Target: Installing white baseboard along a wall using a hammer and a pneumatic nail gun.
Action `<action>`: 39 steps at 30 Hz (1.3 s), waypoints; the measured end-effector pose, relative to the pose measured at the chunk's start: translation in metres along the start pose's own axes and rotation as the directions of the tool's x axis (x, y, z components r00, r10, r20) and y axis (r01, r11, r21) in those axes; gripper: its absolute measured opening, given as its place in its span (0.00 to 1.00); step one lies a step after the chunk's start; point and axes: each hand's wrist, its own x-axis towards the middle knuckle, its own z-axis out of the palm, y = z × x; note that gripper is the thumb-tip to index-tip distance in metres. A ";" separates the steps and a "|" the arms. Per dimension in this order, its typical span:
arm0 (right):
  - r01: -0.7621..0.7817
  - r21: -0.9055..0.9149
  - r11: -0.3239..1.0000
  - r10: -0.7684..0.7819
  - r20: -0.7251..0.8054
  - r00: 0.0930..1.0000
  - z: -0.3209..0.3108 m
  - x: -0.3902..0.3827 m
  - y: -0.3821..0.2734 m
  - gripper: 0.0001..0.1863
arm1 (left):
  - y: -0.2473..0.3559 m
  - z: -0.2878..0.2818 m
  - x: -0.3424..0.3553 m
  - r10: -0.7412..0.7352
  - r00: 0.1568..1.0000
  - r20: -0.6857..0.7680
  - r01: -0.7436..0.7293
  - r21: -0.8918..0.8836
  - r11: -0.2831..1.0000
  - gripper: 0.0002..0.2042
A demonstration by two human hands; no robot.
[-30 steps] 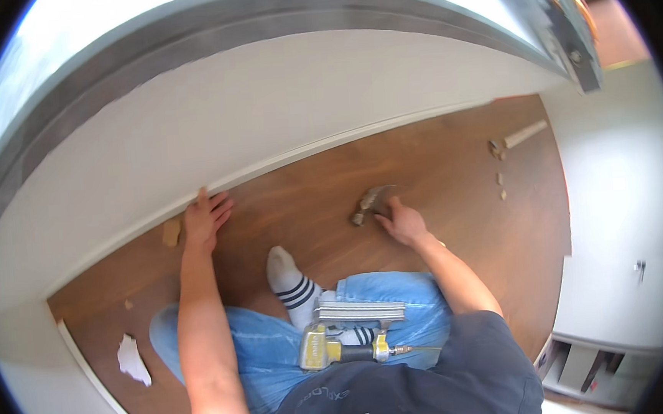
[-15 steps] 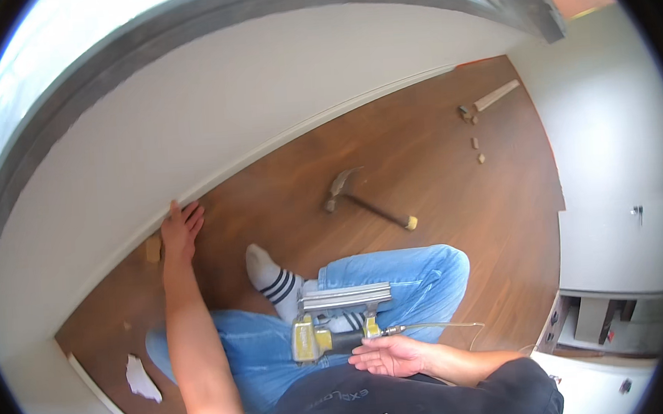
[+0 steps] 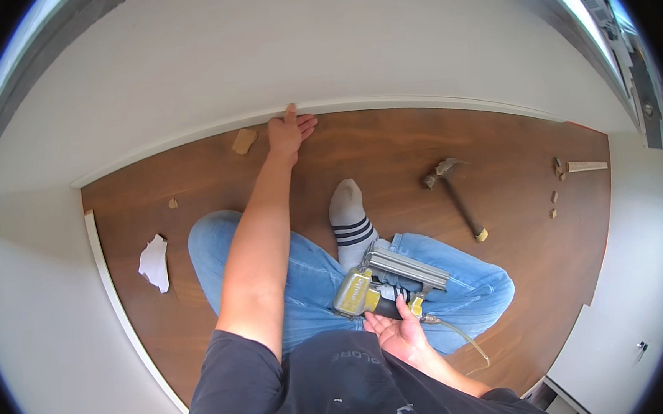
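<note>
Pneumatic nail gun (image 3: pixel 353 292), yellow and grey, lies over the crossed legs of a seated person in blue jeans (image 3: pixel 259 266), its long metal magazine (image 3: pixel 406 267) sloping down to the right and an air hose (image 3: pixel 463 335) trailing from the handle. The right hand (image 3: pixel 403 336) is at that handle, palm partly upturned, thumb on one side and fingers below; whether the grip is fully closed, I cannot tell. The left hand (image 3: pixel 286 135) reaches forward, fingers spread, one digit against the white baseboard strip (image 3: pixel 416 103) at the foot of the wall (image 3: pixel 373 35).

Judging progress, the strip already runs along most of this wall, stopping short of the right corner, where a reddish edge shows. The nail gun is well apart from the strip, and no nail heads can be made out. A hammer (image 3: pixel 462 207) lies on the brown wood floor (image 3: pixel 512 156), untouched.

Compared with half a second ago, the right hand has gone from lying open beside the nail gun to having its thumb at the handle, and the tool, level then, is now tilted. The left hand has stayed at the strip. The whole view has swung round.
</note>
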 end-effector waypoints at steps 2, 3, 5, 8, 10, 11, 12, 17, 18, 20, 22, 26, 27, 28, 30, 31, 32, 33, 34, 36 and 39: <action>0.020 -0.023 1.000 -0.021 -0.037 0.999 -0.005 0.009 0.001 0.36 | -0.001 0.005 -0.001 0.009 1.000 -0.001 -0.009 -0.010 1.000 0.26; 0.050 -0.038 0.998 -0.052 -0.064 0.997 -0.007 0.012 0.002 0.32 | -0.001 0.005 -0.002 0.024 1.000 0.014 -0.023 -0.018 1.000 0.26; 0.105 -0.059 0.993 -0.109 -0.078 0.991 0.005 0.007 -0.002 0.28 | -0.002 0.002 -0.001 0.032 0.999 0.019 -0.032 -0.018 0.999 0.25; 0.193 -0.067 0.979 -0.198 -0.083 0.977 0.025 -0.008 -0.008 0.22 | -0.005 0.000 0.000 0.031 0.999 0.028 -0.030 -0.015 0.999 0.25; 0.296 -0.072 0.952 -0.292 0.063 0.954 0.041 -0.020 -0.011 0.18 | -0.003 -0.003 0.002 0.031 0.999 0.014 -0.030 -0.018 0.999 0.25; 0.505 -0.114 0.855 -0.500 0.076 0.863 0.065 -0.024 -0.005 0.16 | -0.004 -0.003 0.001 0.024 1.000 0.009 -0.023 -0.020 1.000 0.25; 0.503 -0.126 0.855 -0.496 0.080 0.864 0.069 -0.013 -0.011 0.16 | -0.006 -0.004 0.001 0.016 1.000 0.003 -0.016 -0.023 1.000 0.25; 0.978 -0.119 -0.173 -0.784 0.618 -0.064 0.106 0.056 -0.083 0.15 | 0.005 0.012 0.005 0.040 0.999 0.017 -0.039 -0.040 0.998 0.25; 0.961 -0.176 -0.215 -0.799 0.597 -0.070 0.123 0.066 -0.087 0.14 | 0.004 0.009 0.004 0.016 1.000 0.020 -0.016 -0.040 0.999 0.25; 0.524 -0.160 -0.837 -0.348 0.894 -0.283 0.160 0.071 -0.122 0.13 | 0.003 0.007 0.002 0.002 1.000 -0.010 -0.002 -0.048 0.999 0.25; 0.541 -0.152 -0.827 -0.352 0.891 -0.288 0.191 0.087 -0.125 0.10 | 0.001 0.005 0.000 -0.013 0.999 -0.037 0.011 -0.054 0.998 0.25; 0.718 -0.243 -0.653 -0.544 0.809 -0.221 0.211 0.133 -0.128 0.12 | -0.005 0.001 0.003 -0.022 1.000 0.005 0.022 -0.110 0.994 0.21; 0.695 -0.272 -0.665 -0.557 0.801 -0.219 0.212 0.139 -0.128 0.12 | -0.007 0.001 0.003 -0.005 1.000 0.020 0.008 -0.133 0.991 0.21; 0.673 -0.301 -0.676 -0.570 0.793 -0.217 0.213 0.145 -0.127 0.12 | -0.008 0.002 0.004 -0.003 1.000 0.004 0.003 -0.128 0.992 0.21; 0.701 -0.298 -0.648 -0.582 0.787 -0.205 0.213 0.151 -0.127 0.14 | -0.007 0.006 0.001 0.002 1.000 0.005 -0.001 -0.153 0.988 0.21; 0.712 -0.301 -0.634 -0.598 0.774 -0.206 0.211 0.153 -0.127 0.17 | -0.007 0.009 -0.001 0.002 1.000 -0.014 -0.004 -0.144 0.990 0.21; 0.727 -0.295 -0.620 -0.599 0.776 -0.196 0.213 0.151 -0.126 0.17 | -0.007 0.013 -0.001 0.010 1.000 0.014 -0.008 -0.161 0.987 0.22; 0.826 -0.313 -0.469 -0.658 0.747 -0.090 0.216 0.149 -0.122 0.21 | -0.008 0.013 0.000 0.018 0.999 0.039 -0.011 -0.177 0.984 0.23; 0.896 -0.325 -0.304 -0.697 0.716 0.023 0.215 0.149 -0.122 0.25 | -0.009 0.013 0.001 0.020 1.000 0.023 -0.016 -0.164 0.986 0.23; 0.866 -0.367 -0.340 -0.637 0.767 0.075 0.210 0.150 -0.139 0.31 | -0.010 0.016 0.002 0.022 1.000 0.016 -0.019 -0.183 0.983 0.20; 0.728 -0.422 -0.540 -0.405 0.889 0.215 0.219 0.129 -0.150 0.33 | -0.010 0.016 0.001 0.003 1.000 -0.018 -0.007 -0.216 0.976 0.20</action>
